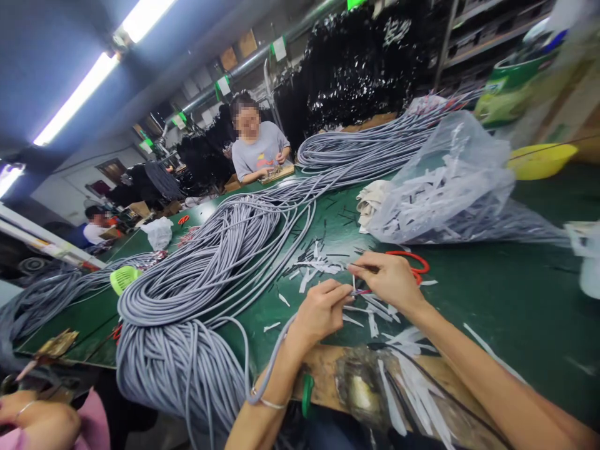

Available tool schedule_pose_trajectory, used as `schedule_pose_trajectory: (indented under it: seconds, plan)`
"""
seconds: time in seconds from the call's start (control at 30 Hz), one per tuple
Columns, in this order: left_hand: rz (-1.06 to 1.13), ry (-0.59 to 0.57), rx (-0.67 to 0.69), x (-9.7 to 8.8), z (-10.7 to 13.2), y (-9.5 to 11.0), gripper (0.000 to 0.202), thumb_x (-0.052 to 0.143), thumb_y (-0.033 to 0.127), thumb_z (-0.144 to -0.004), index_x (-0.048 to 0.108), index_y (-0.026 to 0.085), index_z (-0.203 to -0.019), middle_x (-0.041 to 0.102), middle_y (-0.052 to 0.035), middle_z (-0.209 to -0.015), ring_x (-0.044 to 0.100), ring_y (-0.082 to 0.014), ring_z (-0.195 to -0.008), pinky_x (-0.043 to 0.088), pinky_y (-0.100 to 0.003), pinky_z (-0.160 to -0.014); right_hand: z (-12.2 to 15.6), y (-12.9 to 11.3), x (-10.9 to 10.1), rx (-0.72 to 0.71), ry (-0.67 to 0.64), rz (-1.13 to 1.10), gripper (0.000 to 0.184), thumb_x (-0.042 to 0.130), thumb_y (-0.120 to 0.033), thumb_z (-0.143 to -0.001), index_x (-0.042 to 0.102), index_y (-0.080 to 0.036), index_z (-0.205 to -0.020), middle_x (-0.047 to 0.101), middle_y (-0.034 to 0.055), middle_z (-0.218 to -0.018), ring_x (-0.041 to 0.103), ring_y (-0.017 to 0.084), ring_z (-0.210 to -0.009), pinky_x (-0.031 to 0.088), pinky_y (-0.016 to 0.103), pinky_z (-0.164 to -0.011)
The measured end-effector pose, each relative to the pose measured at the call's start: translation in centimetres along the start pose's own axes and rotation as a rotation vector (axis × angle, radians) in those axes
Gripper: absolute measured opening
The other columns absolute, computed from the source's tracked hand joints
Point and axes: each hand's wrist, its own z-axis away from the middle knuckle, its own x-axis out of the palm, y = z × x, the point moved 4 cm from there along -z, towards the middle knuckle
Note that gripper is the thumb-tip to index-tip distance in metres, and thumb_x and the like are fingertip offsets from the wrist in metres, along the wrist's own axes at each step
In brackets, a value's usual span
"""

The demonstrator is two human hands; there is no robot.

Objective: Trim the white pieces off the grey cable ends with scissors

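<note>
My left hand (323, 312) is closed in a pinch round the end of a grey cable (270, 369), which runs back over my wrist. Thin coloured wires (362, 291) stick out from that end between my hands. Just above, my right hand (389, 281) has its thumb and finger pressed together; what they grip is too small to make out. Red-handled scissors (419, 265) lie beside my right hand, their blades hidden. White strips (315, 265) and dark offcuts are scattered on the green table (262, 300) around both hands.
A large heap of grey cables (201, 262) covers the left and hangs over the edge. A clear plastic bag (435, 194) of white scraps stands behind my right hand. A wooden board (323, 375) lies in front of me. A person (257, 150) works across the table.
</note>
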Motion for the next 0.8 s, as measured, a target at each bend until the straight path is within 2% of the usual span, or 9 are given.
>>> schedule_pose_trajectory:
  seconds: [0.1,0.2,0.3,0.4,0.47,0.57,0.67,0.8]
  plan:
    - [0.111,0.069,-0.055,-0.7,0.0,0.1,0.022,0.045,0.018,-0.084,0.067,0.014,-0.083,0.063,-0.0067,-0.070,0.058,-0.0153,-0.063,0.048,-0.025,-0.061,-0.4,0.6,0.5,0.054,-0.134,-0.048,0.052,0.039,-0.058,-0.077,0.051,-0.020,-0.044,0.046,-0.0005,-0.044,0.041,0.012,-0.044,0.031,0.025,-0.044]
    - [0.261,0.097,-0.238,-1.2,-0.1,-0.5,0.017,0.048,0.017,-0.081,0.062,0.015,-0.090,0.060,-0.0014,-0.061,0.053,-0.0129,-0.054,0.044,-0.023,-0.054,-0.1,1.1,0.5,0.051,-0.250,-0.057,0.058,0.038,-0.064,-0.077,0.054,-0.018,-0.044,0.041,-0.0024,-0.038,0.035,0.010,-0.038,0.028,0.024,-0.039]
    - [0.391,0.147,-0.402,-1.6,0.0,-1.3,0.027,0.049,0.014,-0.080,0.052,0.016,-0.106,0.056,0.0041,-0.058,0.050,-0.0103,-0.050,0.040,-0.019,-0.051,0.6,1.8,0.4,0.034,-0.390,0.012,0.045,0.056,-0.055,-0.070,0.059,-0.018,-0.044,0.047,-0.0022,-0.039,0.042,0.011,-0.038,0.029,0.023,-0.039]
    - [0.445,0.156,-0.420,-1.8,-0.2,-1.6,0.023,0.047,0.018,-0.081,0.054,0.017,-0.103,0.050,0.0051,-0.057,0.046,-0.0094,-0.051,0.035,-0.018,-0.050,1.1,2.0,0.8,-0.106,-0.495,0.116,0.023,0.058,-0.037,-0.074,0.070,-0.021,-0.063,0.066,0.0005,-0.060,0.059,0.015,-0.056,0.043,0.024,-0.052]
    - [0.498,0.148,-0.415,-1.9,-0.2,-1.7,0.022,0.046,0.023,-0.083,0.058,0.016,-0.099,0.048,0.0042,-0.057,0.043,-0.0096,-0.052,0.034,-0.019,-0.051,1.1,1.9,1.3,-0.254,-0.463,0.200,0.017,0.054,-0.024,-0.076,0.071,-0.023,-0.075,0.071,0.0020,-0.076,0.064,0.017,-0.071,0.047,0.026,-0.065]
    - [0.576,0.148,-0.427,-1.9,-0.3,-1.9,0.030,0.045,0.035,-0.084,0.061,0.015,-0.100,0.047,0.0017,-0.062,0.043,-0.0112,-0.057,0.036,-0.021,-0.055,1.0,2.1,2.4,-0.375,-0.422,0.338,0.021,0.053,-0.011,-0.071,0.070,-0.022,-0.075,0.071,0.0033,-0.076,0.063,0.019,-0.074,0.046,0.029,-0.067]
    - [0.643,0.144,-0.421,-1.9,-0.3,-2.1,0.039,0.047,0.047,-0.083,0.059,0.015,-0.100,0.046,0.0009,-0.064,0.042,-0.0118,-0.058,0.036,-0.022,-0.055,1.1,2.4,3.3,-0.386,-0.396,0.383,0.020,0.052,-0.010,-0.071,0.068,-0.021,-0.068,0.069,0.0040,-0.070,0.062,0.020,-0.071,0.043,0.031,-0.064]
    - [0.697,0.243,-0.382,-2.1,-0.2,-2.3,0.040,0.048,0.056,-0.080,0.053,0.017,-0.078,0.044,0.0016,-0.062,0.038,-0.0100,-0.054,0.033,-0.021,-0.050,1.2,2.5,3.7,-0.362,-0.305,0.407,0.025,0.044,-0.007,-0.072,0.061,-0.020,-0.061,0.064,0.0049,-0.063,0.058,0.019,-0.062,0.039,0.031,-0.059]
